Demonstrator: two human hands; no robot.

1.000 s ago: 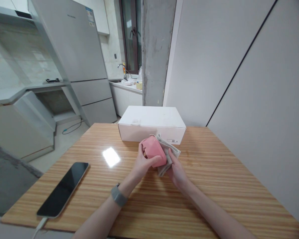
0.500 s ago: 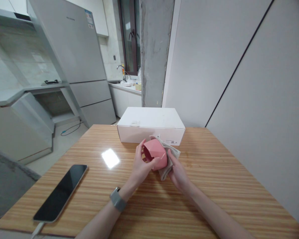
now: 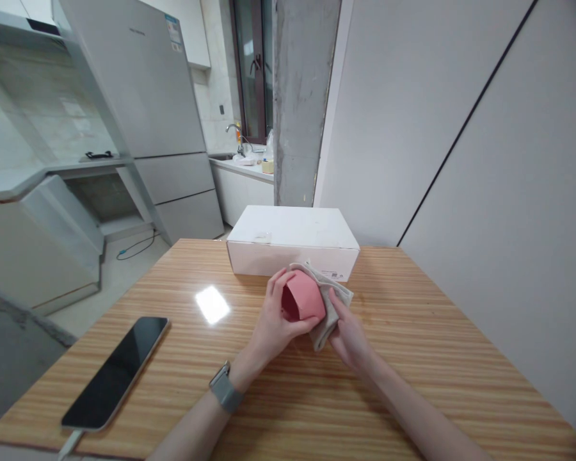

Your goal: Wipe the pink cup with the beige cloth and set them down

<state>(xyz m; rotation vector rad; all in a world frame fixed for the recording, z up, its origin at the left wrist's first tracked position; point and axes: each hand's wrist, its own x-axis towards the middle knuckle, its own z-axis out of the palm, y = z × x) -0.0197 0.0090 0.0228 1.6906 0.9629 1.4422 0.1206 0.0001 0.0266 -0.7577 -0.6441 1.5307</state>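
Observation:
A pink faceted cup (image 3: pixel 308 296) is tilted on its side above the table, its dark opening toward the left. My left hand (image 3: pixel 279 314) grips it, thumb along the lower side and fingers over the upper rim. Against the cup's base end lies a folded grey cloth (image 3: pixel 327 314). My right hand (image 3: pixel 348 330) holds that cloth, thumb on top, pressing it to the cup. Most of the right fingers are hidden behind the cloth. A watch with a grey band (image 3: pixel 226 387) is on my left wrist.
Behind the hands, a white cardboard box (image 3: pixel 292 227) stands on the wood-grain table (image 3: pixel 413 358). A black phone (image 3: pixel 118 371) with a white cable (image 3: pixel 71 443) lies at the left edge. Beyond are a fridge (image 3: pixel 139 83), a concrete pillar (image 3: pixel 300 102) and a white wall panel (image 3: pixel 523 192).
The cup has turned a little in my left hand, and the left fingers have shifted around its rim. Cup, cloth and both hands sit slightly farther right in view.

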